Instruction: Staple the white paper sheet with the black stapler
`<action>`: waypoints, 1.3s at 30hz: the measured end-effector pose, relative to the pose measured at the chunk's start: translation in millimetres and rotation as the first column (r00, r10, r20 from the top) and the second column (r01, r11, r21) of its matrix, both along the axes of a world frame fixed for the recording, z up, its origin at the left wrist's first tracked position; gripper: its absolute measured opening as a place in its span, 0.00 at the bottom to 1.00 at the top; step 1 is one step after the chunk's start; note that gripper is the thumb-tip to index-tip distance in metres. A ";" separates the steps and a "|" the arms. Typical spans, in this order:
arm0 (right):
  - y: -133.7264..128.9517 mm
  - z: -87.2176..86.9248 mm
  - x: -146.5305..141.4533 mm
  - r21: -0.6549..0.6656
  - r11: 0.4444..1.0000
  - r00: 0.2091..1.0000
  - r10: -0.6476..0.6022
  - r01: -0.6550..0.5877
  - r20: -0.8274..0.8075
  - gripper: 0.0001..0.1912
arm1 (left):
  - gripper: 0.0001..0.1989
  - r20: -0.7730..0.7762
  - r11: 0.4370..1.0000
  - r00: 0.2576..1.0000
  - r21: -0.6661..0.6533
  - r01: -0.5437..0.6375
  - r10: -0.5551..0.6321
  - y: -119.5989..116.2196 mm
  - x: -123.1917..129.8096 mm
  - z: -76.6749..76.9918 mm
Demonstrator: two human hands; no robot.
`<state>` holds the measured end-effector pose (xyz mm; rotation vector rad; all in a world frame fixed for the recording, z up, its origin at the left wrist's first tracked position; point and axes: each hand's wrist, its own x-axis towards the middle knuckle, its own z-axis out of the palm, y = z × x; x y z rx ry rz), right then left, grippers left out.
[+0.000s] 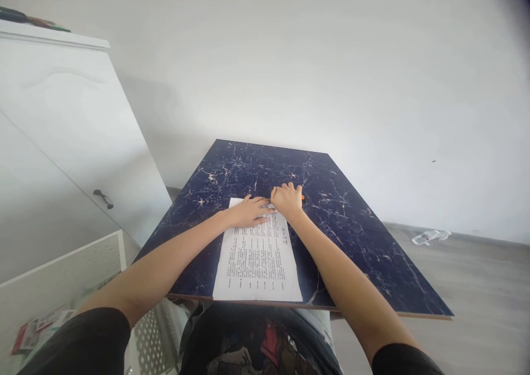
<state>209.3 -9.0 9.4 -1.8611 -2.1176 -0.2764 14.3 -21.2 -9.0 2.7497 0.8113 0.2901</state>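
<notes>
A sheet of printed paper (256,273) lies on the dark blue marbled tabletop (351,237), its near edge close to the table's front edge. My left hand (246,213) rests flat across the upper part of the sheet with its fingers stretched toward the right. At the sheet's top right corner, my right hand (288,200) is closed in a grip, right beside the left fingertips. A small orange and black end of an object (303,198) shows past its right side. The rest of that object is hidden by the hand, so its kind cannot be made out.
A white cabinet (74,115) with a dark handle (103,199) stands at the left. Below it is a white-framed open compartment (83,259) with printed items inside. A clear plastic item (430,237) lies on the floor at the right, by the wall (310,60).
</notes>
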 end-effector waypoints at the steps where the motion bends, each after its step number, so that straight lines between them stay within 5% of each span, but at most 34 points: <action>1: 0.0 0.0 -0.4 -0.007 1.000 1.000 0.001 -0.001 0.004 0.27 | 0.23 -0.006 1.000 1.000 -0.005 0.002 -0.002 0.1 -0.2 0.1; 14: -3.5 6.6 -5.2 -0.027 0.999 0.997 0.021 -0.019 0.079 0.23 | 0.24 -0.040 1.000 0.999 -0.012 -0.006 0.005 -0.5 0.1 1.6; 20: 3.5 17.5 16.5 -0.130 0.992 0.986 -0.025 0.004 -0.162 0.27 | 0.26 -0.074 0.999 0.997 -0.036 0.011 -0.013 2.5 -2.0 0.8; 23: 3.2 23.7 38.4 -0.189 0.951 0.939 0.184 -0.246 -0.292 0.27 | 0.26 -0.069 0.998 0.998 -0.055 0.010 -0.014 3.1 -2.0 0.9; 25: 1.6 26.5 53.7 -0.194 0.862 0.867 0.405 -0.468 -0.292 0.19 | 0.26 -0.057 0.998 0.998 -0.070 0.008 -0.012 3.0 -2.2 1.2; 27: 1.2 27.2 68.0 -0.186 0.809 0.823 0.510 -0.558 -0.250 0.14 | 0.26 -0.045 0.997 0.999 -0.074 0.008 -0.011 3.1 -2.7 1.2; 35: 12.2 17.2 100.9 -0.128 0.890 0.891 0.412 -0.438 -0.190 0.15 | 0.24 0.013 0.998 1.000 -0.067 0.013 -0.012 3.2 -4.8 -0.1; 39: 14.2 13.9 102.7 -0.141 0.915 0.920 0.353 -0.377 -0.171 0.13 | 0.22 0.044 0.998 0.999 0.057 -0.025 0.023 0.0 -2.9 8.7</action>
